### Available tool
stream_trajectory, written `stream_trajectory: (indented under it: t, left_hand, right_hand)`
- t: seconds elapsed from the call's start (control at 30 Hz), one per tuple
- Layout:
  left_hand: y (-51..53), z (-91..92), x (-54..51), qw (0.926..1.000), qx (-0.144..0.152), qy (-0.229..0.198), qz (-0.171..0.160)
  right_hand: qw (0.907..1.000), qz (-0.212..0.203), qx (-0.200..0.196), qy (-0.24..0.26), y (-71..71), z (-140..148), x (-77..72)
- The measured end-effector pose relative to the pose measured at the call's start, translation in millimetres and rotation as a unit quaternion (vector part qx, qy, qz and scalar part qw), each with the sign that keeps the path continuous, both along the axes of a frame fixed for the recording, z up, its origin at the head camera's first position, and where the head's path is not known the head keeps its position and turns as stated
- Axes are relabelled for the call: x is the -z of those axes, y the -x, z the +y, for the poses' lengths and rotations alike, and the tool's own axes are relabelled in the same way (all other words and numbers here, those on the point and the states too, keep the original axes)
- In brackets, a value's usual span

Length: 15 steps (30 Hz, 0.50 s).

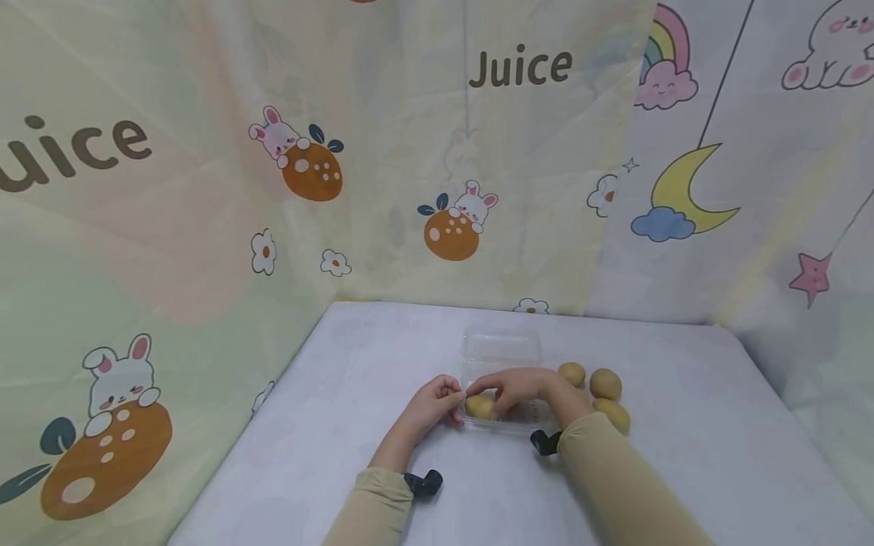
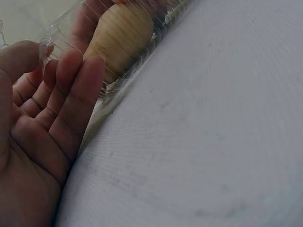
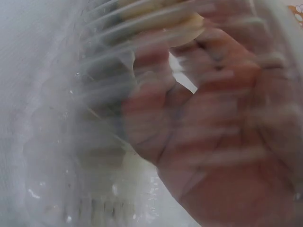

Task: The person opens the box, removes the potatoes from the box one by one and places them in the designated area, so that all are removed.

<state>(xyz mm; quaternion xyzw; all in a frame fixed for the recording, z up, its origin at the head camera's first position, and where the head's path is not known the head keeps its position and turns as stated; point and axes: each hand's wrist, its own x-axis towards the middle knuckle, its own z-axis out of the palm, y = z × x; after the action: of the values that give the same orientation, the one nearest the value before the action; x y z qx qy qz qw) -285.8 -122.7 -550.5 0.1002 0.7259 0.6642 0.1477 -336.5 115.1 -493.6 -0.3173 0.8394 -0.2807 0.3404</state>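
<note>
A clear plastic clamshell box lies on the table with its lid folded back on the far side. At the box's left end, my left hand pinches the rim between thumb and fingers; the left wrist view shows the fingertips against the ribbed wall. Inside that end is a potato, seen through the plastic as a tan potato. My right hand reaches down into the box and holds this potato with thumb and fingers. In the right wrist view the ribbed plastic blurs the hand.
Several more potatoes lie right of the box, beside the right forearm, which partly hides them. A white cloth covers the table. Printed fabric walls stand behind it and along the sides. Each wrist wears a small black camera.
</note>
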Motion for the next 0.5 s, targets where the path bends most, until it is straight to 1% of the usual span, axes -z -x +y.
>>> stream_trajectory:
  t: [0.13,0.27,0.5]
  left_hand:
    - [-0.1,0.1,-1.1,1.0,0.0,-0.003,0.003]
    - [0.9,-0.6,1.0,1.0,0.0,-0.005,0.002]
    - [0.8,-0.6,1.6,0.9999,0.002,-0.012,-0.003]
  right_hand:
    - [1.0,-0.003,-0.001,0.002,1.6,0.6,2.0]
    - [1.0,-0.004,-0.004,0.005,2.1,0.0,2.7]
    - [0.9999,-0.012,0.007,0.008,0.6,-1.5,1.6]
